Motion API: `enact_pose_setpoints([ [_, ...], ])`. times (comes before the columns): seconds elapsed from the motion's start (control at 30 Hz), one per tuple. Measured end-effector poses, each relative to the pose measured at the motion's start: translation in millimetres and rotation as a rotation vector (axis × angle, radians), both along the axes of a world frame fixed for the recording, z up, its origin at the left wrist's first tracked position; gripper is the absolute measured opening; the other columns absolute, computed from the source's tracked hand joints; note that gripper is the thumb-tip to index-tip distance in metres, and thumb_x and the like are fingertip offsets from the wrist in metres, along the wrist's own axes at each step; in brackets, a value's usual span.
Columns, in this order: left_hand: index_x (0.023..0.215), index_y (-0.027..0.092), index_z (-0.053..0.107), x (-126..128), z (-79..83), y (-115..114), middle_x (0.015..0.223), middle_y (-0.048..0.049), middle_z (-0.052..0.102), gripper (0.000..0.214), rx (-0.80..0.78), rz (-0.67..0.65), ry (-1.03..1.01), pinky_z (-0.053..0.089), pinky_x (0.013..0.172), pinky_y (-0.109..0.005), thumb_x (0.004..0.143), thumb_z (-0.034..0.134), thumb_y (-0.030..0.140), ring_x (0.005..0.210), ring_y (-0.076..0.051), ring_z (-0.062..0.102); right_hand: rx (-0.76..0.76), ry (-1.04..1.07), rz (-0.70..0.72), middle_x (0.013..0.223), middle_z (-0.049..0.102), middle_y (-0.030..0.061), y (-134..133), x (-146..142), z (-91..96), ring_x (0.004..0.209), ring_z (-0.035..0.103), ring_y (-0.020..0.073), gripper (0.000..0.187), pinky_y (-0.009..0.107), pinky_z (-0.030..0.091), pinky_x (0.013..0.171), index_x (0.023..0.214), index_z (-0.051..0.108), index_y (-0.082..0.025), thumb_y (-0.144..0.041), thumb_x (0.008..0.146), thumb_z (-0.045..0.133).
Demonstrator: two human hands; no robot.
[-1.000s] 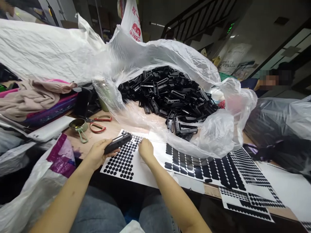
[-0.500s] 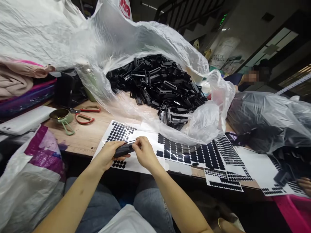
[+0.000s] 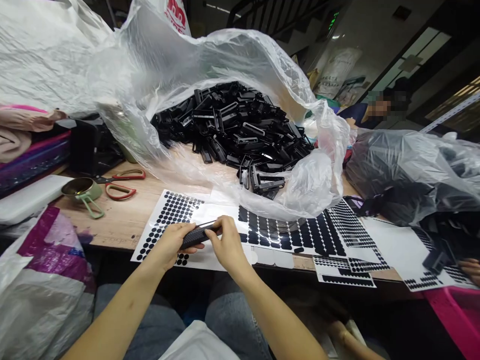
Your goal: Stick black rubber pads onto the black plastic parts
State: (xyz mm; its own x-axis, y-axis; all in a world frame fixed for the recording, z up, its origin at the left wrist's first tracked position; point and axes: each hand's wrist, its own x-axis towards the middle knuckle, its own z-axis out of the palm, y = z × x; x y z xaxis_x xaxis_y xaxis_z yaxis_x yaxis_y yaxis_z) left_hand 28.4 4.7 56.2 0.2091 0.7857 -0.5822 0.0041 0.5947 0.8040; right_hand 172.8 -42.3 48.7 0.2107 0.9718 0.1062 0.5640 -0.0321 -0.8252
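Note:
A ribbed black plastic part (image 3: 195, 237), oblong and tilted up to the right, is held between my two hands above the table's front edge. My left hand (image 3: 175, 243) is closed round its left end, thumb on top and fingers beneath. At the right end, my right hand (image 3: 225, 239) pinches it with thumb and fingers; whether a small sticker is under those fingertips is hidden. Beneath my hands lies a white sheet of round black stickers (image 3: 159, 220). Right of it is a sheet of oblong black stickers (image 3: 279, 232).
A clear plastic bag (image 3: 318, 195) lies open behind the sheets around a heap of black plastic parts (image 3: 240, 125). Red-handled scissors (image 3: 120, 191) and a green cup (image 3: 80, 188) are at left. A grey plastic bag (image 3: 408, 165) sits at right; a person (image 3: 358, 112) is behind it.
The view has shifted slightly. My right hand has turned a little and its fingers lie further over the end of the black part, which stays in both hands.

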Motion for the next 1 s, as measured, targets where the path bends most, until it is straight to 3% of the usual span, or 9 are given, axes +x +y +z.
enact_pose_setpoints([
  [0.13,0.078,0.009,0.059,11.7,-13.0,5.5,0.066,-0.0116,0.069,0.015,-0.042,-0.019,0.045,0.049,0.036,-0.021,0.078,0.056,0.024,0.054,-0.023,0.068,-0.248,-0.335,-0.309,0.099,0.054,0.0160,-8.1,35.8,-17.8,0.096,0.053,0.0291,0.019,0.040,0.042,0.081,0.094,0.053,-0.013,-0.027,0.080,0.054],
  [0.27,0.079,0.008,0.057,20.0,-23.1,9.7,0.064,-0.0133,0.068,0.015,-0.062,-0.047,0.036,0.049,0.036,-0.020,0.080,0.055,0.023,0.057,-0.024,0.068,-0.409,-0.457,-0.327,0.099,0.055,0.0178,-16.2,52.2,-29.2,0.096,0.054,0.0306,0.016,0.038,0.042,0.079,0.093,0.056,-0.011,-0.021,0.081,0.052],
  [0.43,0.080,0.009,0.056,22.8,-24.3,10.5,0.065,-0.0137,0.068,0.015,-0.079,-0.054,0.044,0.050,0.037,-0.020,0.080,0.055,0.024,0.057,-0.023,0.068,-0.352,-0.405,-0.357,0.097,0.057,0.0128,-21.6,50.7,-32.2,0.092,0.056,0.0250,0.012,0.033,0.042,0.079,0.091,0.056,-0.014,-0.017,0.082,0.049],
  [0.57,0.080,0.008,0.057,22.5,-26.3,10.3,0.067,-0.0141,0.068,0.018,-0.078,-0.066,0.054,0.051,0.038,-0.021,0.079,0.056,0.026,0.058,-0.023,0.068,-0.336,-0.427,-0.415,0.099,0.057,0.0143,-25.4,49.2,-35.2,0.096,0.054,0.0279,0.018,0.035,0.040,0.080,0.096,0.055,-0.013,-0.023,0.081,0.052],
  [0.9,0.079,0.008,0.059,22.1,-30.4,9.0,0.066,-0.0133,0.068,0.021,-0.060,-0.080,0.043,0.053,0.040,-0.022,0.076,0.060,0.029,0.057,-0.022,0.068,-0.243,-0.367,-0.407,0.089,0.057,0.0143,-26.7,42.6,-49.2,0.087,0.056,0.0302,0.006,0.041,0.040,0.072,0.081,0.056,-0.019,-0.021,0.079,0.050],
  [1.0,0.077,0.008,0.059,21.1,-32.7,9.3,0.065,-0.0134,0.068,0.022,-0.044,-0.071,0.051,0.053,0.041,-0.022,0.076,0.061,0.030,0.058,-0.022,0.068,-0.211,-0.366,-0.428,0.093,0.057,0.0157,-27.3,42.0,-49.5,0.089,0.055,0.0310,0.010,0.042,0.040,0.073,0.087,0.055,-0.018,-0.023,0.079,0.051],
])
